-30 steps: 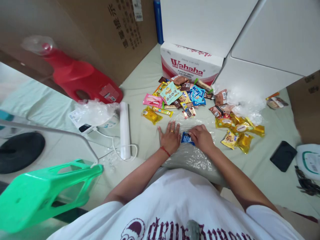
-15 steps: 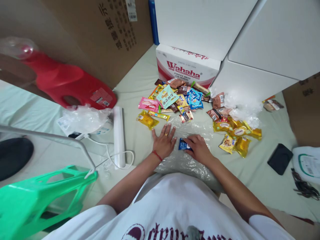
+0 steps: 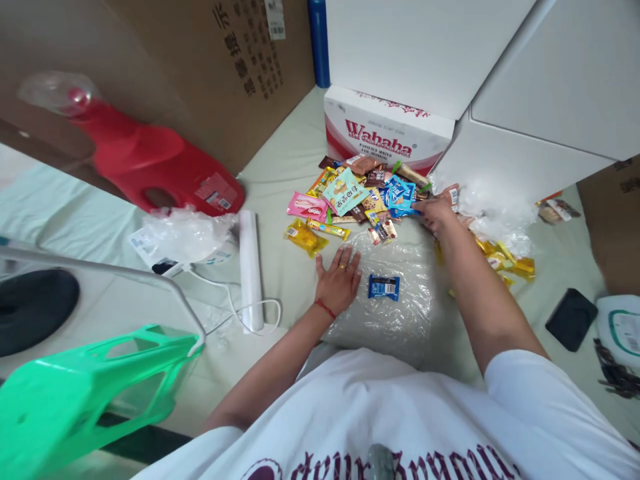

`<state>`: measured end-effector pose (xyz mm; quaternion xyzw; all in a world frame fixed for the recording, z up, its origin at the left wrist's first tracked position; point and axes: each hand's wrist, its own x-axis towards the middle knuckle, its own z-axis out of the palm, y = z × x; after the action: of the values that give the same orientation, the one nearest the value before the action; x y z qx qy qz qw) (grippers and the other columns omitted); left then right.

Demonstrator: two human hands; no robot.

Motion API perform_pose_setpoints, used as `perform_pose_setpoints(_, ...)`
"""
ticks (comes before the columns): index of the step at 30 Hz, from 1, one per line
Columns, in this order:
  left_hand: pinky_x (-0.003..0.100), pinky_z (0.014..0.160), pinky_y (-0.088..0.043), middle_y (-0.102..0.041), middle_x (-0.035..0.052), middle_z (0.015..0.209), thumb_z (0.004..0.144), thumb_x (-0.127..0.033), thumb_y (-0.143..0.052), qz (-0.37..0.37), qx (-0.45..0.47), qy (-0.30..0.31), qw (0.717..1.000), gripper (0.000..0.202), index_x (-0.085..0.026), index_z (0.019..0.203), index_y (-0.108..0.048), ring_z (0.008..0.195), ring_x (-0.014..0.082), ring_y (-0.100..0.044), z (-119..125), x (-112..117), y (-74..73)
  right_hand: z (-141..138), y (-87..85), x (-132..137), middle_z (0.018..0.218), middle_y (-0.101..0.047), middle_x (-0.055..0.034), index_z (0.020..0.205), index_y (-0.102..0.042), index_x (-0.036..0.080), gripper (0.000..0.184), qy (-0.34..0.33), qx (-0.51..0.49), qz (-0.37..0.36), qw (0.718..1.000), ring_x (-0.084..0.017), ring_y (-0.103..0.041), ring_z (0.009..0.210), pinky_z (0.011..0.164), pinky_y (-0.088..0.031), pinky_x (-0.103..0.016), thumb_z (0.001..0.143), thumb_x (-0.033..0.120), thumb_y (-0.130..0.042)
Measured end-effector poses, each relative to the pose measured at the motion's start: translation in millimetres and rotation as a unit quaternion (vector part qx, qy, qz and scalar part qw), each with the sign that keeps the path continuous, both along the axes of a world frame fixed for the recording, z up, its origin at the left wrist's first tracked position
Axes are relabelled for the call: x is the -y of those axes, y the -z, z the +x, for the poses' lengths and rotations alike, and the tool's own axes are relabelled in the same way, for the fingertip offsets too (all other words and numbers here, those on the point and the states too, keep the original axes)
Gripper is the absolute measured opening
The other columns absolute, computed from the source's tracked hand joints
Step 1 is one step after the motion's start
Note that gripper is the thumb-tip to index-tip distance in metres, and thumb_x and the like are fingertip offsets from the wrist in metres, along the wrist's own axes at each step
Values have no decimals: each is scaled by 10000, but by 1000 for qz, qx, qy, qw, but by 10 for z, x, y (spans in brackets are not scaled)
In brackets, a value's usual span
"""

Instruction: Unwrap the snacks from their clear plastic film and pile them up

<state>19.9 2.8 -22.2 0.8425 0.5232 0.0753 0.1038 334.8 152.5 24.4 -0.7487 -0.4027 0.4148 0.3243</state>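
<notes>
My left hand (image 3: 339, 281) lies flat with fingers spread at the left edge of a clear plastic bag (image 3: 400, 327). On that bag, just right of the hand, rests a small blue snack packet (image 3: 384, 287), touched by neither hand. My right hand (image 3: 436, 212) reaches to the right side of the heap of wrapped snacks, its fingers by blue packets (image 3: 400, 193) and brown ones; whether it grips any is unclear. In the heap are a mint-green packet (image 3: 345, 193) and a pink packet (image 3: 307, 207). A yellow packet (image 3: 305, 237) lies at its front left.
Behind the heap stands a white-and-red Wahaha carton (image 3: 390, 127). Crumpled clear plastic (image 3: 495, 207) and yellow packets lie to the right, near a black wallet-like object (image 3: 571, 319). To the left are a red jug (image 3: 160, 160), a white roll (image 3: 250, 273) with a cable, and a green stool (image 3: 100, 387).
My right hand has let go of the blue snack packet, leaving it on the plastic bag, and moved forward and right to the heap. The left hand stays flat. The view has shifted slightly.
</notes>
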Motion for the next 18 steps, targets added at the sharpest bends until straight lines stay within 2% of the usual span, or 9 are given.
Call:
perform_pose_setpoints(3, 750, 1241, -56, -304, 85, 1710, 1086, -409, -263, 0, 15, 0, 1000, 552, -279, 1609, -380, 1595, 280, -259, -2, 4, 6, 207, -137, 422, 467, -426, 82, 757, -497, 220, 369, 29, -5, -18, 999, -85, -347, 418, 408, -247, -212, 766, 353, -841)
perform_pose_setpoints(5, 757, 1239, -47, -310, 87, 1708, 1085, -409, -271, -1, 22, 1, 1000, 552, -272, 1607, -384, 1591, 282, -266, -3, 4, 9, 302, -211, 799, 517, -487, 72, 794, -487, 234, 370, 41, 2, 16, 999, -102, -416, 438, 417, -303, -212, 747, 353, -834)
perform_pose_setpoints(7, 762, 1236, -39, -311, 93, 1706, 1083, -404, -283, -1, 27, 2, 1000, 550, -265, 1603, -394, 1589, 287, -269, -3, 1, 12, 284, -250, 1185, 602, -570, 51, 849, -509, 241, 318, 20, 38, 100, 994, -129, -509, 496, 480, -419, -238, 785, 379, -788)
perform_pose_setpoints(9, 768, 1231, -35, -311, 100, 1704, 1082, -401, -289, 0, 29, 3, 1000, 549, -258, 1599, -402, 1589, 291, -269, -1, -2, 15, 132, -241, 1528, 761, -679, -7, 894, -567, 240, 224, -75, 114, 190, 972, -173, -623, 638, 623, -529, -299, 850, 397, -721)
perform_pose_setpoints(11, 774, 1227, -39, -312, 104, 1703, 1081, -402, -290, 0, 29, 4, 1000, 549, -254, 1597, -407, 1589, 294, -270, 3, -5, 17, -109, -186, 1785, 988, -739, -74, 925, -633, 236, 146, -214, 186, 235, 930, -222, -692, 879, 813, -563, -357, 928, 382, -626)
perform_pose_setpoints(14, 778, 1222, -51, -318, 107, 1701, 1078, -401, -300, -1, 26, 3, 1000, 547, -259, 1594, -415, 1587, 303, -276, 10, -6, 17, -437, -73, 1981, 1193, -725, -101, 1065, -696, 232, 246, -374, 223, 193, 879, -234, -673, 1103, 952, -534, -366, 1019, 323, -473)
perform_pose_setpoints(16, 776, 1222, -57, -325, 111, 1698, 1073, -401, -311, -1, 24, 0, 1000, 548, -263, 1592, -420, 1584, 312, -282, 15, -4, 17, -526, -34, 2017, 1233, -714, -99, 1139, -702, 224, 293, -433, 228, 152, 859, -227, -664, 1126, 973, -523, -365, 1037, 283, -434)
perform_pose_setpoints(18, 770, 1224, -60, -333, 114, 1694, 1070, -407, -318, -1, 22, -3, 1000, 552, -264, 1594, -421, 1581, 316, -290, 21, 0, 16, -519, -55, 2011, 1331, -676, -110, 1132, -715, 217, 278, -470, 243, 160, 834, -247, -634, 1194, 1028, -496, -396, 1016, 262, -467)
